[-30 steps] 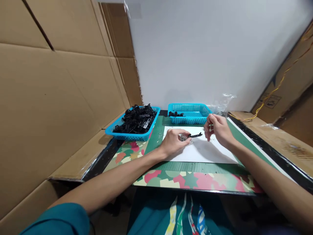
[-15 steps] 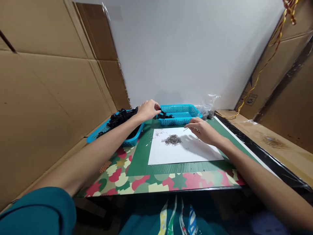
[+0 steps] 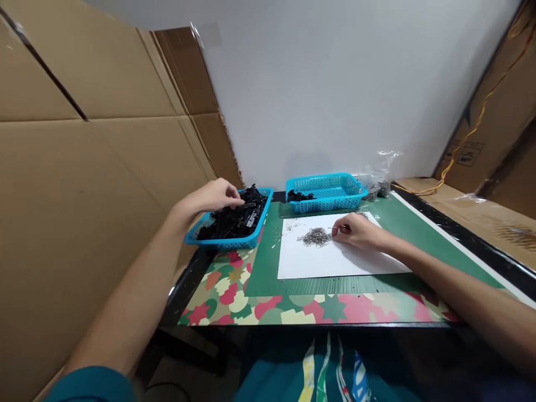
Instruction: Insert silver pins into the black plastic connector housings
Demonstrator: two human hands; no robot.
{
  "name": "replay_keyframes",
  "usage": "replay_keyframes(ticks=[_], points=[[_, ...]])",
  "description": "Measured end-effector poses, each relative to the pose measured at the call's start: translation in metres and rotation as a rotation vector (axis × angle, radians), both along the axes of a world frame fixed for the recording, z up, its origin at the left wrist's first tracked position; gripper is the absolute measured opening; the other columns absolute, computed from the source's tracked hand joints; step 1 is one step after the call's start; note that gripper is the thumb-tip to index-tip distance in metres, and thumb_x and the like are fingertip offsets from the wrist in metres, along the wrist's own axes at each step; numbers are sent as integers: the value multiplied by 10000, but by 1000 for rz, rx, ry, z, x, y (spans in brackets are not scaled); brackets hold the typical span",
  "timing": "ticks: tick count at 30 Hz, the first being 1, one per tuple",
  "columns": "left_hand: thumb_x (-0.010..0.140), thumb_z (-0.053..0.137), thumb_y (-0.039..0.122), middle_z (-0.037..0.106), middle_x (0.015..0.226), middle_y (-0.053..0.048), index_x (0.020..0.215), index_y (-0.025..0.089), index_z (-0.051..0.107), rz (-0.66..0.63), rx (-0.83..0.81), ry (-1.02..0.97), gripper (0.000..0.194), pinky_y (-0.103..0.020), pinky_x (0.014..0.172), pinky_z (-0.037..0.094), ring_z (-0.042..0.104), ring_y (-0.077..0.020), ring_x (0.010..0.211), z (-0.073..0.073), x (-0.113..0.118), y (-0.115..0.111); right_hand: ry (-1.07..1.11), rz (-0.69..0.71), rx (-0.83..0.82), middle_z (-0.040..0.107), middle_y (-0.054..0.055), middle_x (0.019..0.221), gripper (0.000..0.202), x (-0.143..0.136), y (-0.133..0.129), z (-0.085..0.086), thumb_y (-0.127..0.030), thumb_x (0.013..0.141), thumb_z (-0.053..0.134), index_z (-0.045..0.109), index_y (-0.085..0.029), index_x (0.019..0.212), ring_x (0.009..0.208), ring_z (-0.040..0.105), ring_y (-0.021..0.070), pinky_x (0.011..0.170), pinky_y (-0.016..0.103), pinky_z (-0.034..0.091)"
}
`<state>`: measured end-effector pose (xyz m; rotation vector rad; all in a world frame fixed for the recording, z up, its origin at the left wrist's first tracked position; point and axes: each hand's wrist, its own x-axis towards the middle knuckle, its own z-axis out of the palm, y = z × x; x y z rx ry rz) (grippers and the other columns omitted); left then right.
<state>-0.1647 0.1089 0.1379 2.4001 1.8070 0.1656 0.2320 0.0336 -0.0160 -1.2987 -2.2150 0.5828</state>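
Note:
My left hand (image 3: 218,195) is over the left blue basket (image 3: 251,240), its fingers drawn together at the heap of black pieces (image 3: 228,223). Whatever lies between those fingertips is hidden. On the white sheet (image 3: 305,268), my right hand (image 3: 355,231) closes around a thin pointed tool whose slim tip sticks out to the left; its kind is unclear. That tip is beside a pile of tiny metal pieces (image 3: 316,237). A second blue basket (image 3: 330,204) stands behind the sheet, with a small clump of black pieces (image 3: 299,195) at its left end.
Clear plastic bags (image 3: 379,187) with grey contents sit right of the back basket. A green mat (image 3: 263,273) lies under the sheet, over a patterned table cover (image 3: 293,310). Cardboard walls (image 3: 104,167) rise at both sides. A yellow cord (image 3: 473,131) hangs at right.
My left hand has moved from the back basket, where it held a black piece, to the left basket's heap. My right hand has come down beside the metal pile. The view has shifted left.

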Motion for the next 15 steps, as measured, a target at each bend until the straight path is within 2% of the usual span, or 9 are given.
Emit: replay_keyframes(ticks=[2, 5, 8, 10, 12, 15], points=[[771, 710, 552, 749, 750, -33, 792, 212, 789, 17, -75, 8, 350, -294, 643, 433, 636, -198, 699, 2, -18, -14, -8, -5, -13, 560, 0, 602, 162, 1, 1, -1, -251, 833, 652, 776, -171, 767, 578, 450, 148, 586, 298, 309], [773, 708, 550, 765, 801, -39, 784, 222, 772, 81, -9, 43, 334, -294, 684, 441, 666, -211, 768, -12, -28, -35, -26, 23, -19, 638, 29, 650, 192, 3, 0, -1, -266, 853, 617, 765, -178, 768, 603, 504, 171, 601, 313, 342], [807, 704, 530, 788, 898, -32, 856, 254, 781, 120, 70, 51, 290, -293, 684, 435, 688, -219, 826, -32, -18, -49, -17, 49, -15, 709, 59, 734, 205, 3, -3, -1, -270, 877, 588, 751, -181, 791, 659, 585, 198, 629, 324, 389], [806, 719, 449, 789, 919, -24, 916, 269, 782, 125, 109, 65, 220, -293, 679, 430, 697, -224, 855, -42, -8, -52, -17, 47, 0, 709, 62, 739, 212, 1, -5, -2, -289, 890, 590, 756, -180, 816, 662, 594, 205, 623, 327, 393], [800, 727, 394, 789, 928, -23, 909, 276, 782, 136, 100, 101, 171, -294, 682, 432, 706, -232, 888, -47, 0, -52, -24, 35, 15, 685, 52, 710, 212, 0, -6, -2, -324, 887, 621, 769, -180, 838, 638, 572, 201, 603, 325, 377], [808, 725, 421, 796, 948, -32, 849, 272, 774, 206, 81, 155, 162, -306, 711, 447, 715, -259, 948, -47, 5, -50, -23, 21, 19, 654, 38, 672, 208, -2, -5, -3, -337, 877, 645, 768, -186, 804, 616, 547, 192, 600, 322, 366]])
